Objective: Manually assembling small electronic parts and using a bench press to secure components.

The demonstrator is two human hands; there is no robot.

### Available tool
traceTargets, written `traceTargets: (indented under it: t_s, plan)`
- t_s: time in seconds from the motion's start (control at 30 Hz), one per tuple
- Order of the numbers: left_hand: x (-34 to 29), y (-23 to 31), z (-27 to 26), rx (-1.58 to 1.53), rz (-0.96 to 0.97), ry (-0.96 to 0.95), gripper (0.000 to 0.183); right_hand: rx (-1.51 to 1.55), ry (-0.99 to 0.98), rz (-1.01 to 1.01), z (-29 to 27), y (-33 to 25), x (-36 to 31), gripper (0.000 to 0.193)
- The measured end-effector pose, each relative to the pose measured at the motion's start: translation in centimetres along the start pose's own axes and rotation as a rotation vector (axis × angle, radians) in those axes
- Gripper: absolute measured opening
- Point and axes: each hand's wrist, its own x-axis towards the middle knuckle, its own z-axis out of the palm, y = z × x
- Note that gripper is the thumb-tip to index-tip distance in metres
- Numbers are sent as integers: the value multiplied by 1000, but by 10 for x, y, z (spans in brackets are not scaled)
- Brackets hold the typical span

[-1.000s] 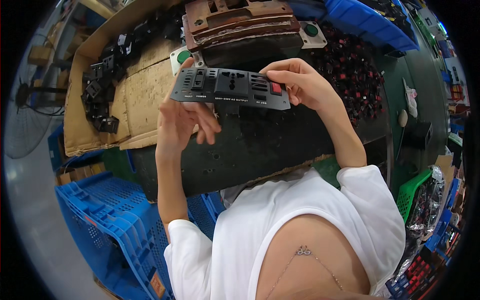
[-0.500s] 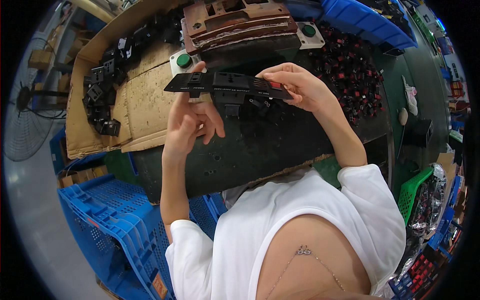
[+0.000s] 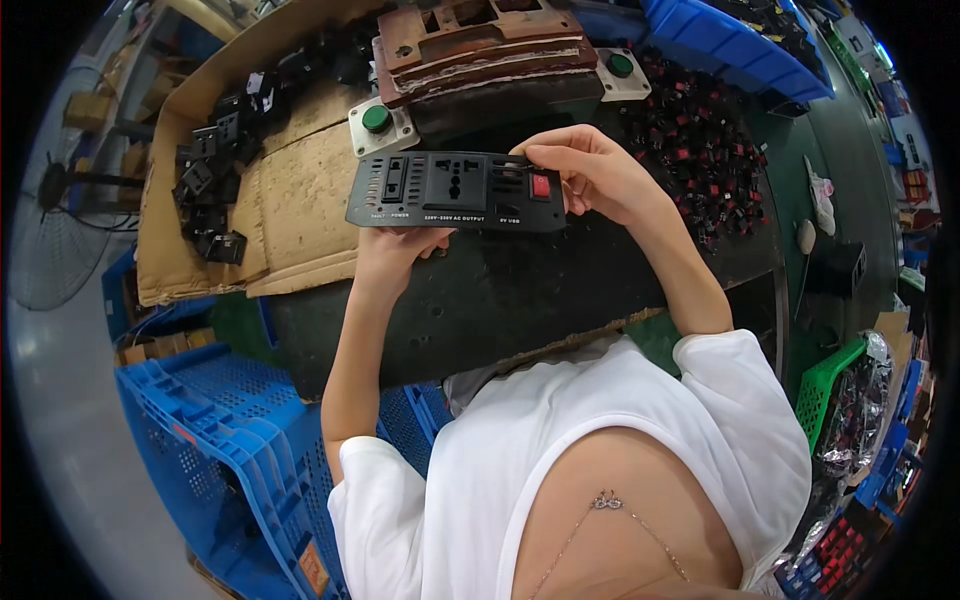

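Note:
A black inverter front panel [image 3: 510, 205] is held up above the dark workbench, its face turned toward me. It carries a universal socket [image 3: 456, 182] in the middle, slots at both sides and a red rocker switch [image 3: 540, 186] near the right end. My right hand [image 3: 605, 178] grips the panel's upper right corner between thumb and fingers. Under the panel's lower left edge is my left hand [image 3: 388, 255], closed against it from behind. Most of its fingers are hidden by the panel, with curled fingertips showing just below the edge.
Behind the panel stands a brown layered fixture [image 3: 490, 60], flanked by a left green button [image 3: 376, 119] and a right green button [image 3: 620, 66]. Black sockets [image 3: 205, 190] lie on cardboard [image 3: 300, 200] at left. Many red-and-black switches [image 3: 690, 150] are heaped at right. Blue crates [image 3: 230, 440] stand lower left.
The panel has tilted from nearly edge-on to face me. My left hand has moved from open, with a raised finger, to behind its lower left edge; the right keeps its grip.

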Motion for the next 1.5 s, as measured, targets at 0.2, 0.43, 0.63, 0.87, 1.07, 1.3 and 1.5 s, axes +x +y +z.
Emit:
traceTargets:
  t_s: [0.2,0.43,0.63,0.87,1.07,1.3,1.5]
  plan:
    - [1,3,-13,153,5,24,25,-197,-56,-89,2,-6,-3,30]
    - [-14,28,-56,213,761,140,36,-220,-82,-194,25,-14,-10,42]
    - [-100,172,-26,-692,1125,-524,76,-349,-65,-252,29,-9,-12,35]
    - [-64,143,-74,-401,870,-55,41,-1307,264,-651,12,-2,-2,15]
    - [37,124,-140,1149,519,693,31,-1460,241,-588,5,6,-1,18]
    - [99,119,-211,2133,359,735,47,-1471,175,-662,0,10,5,16]
    - [103,132,-219,2074,299,627,43,-1513,166,-755,2,3,5,12]
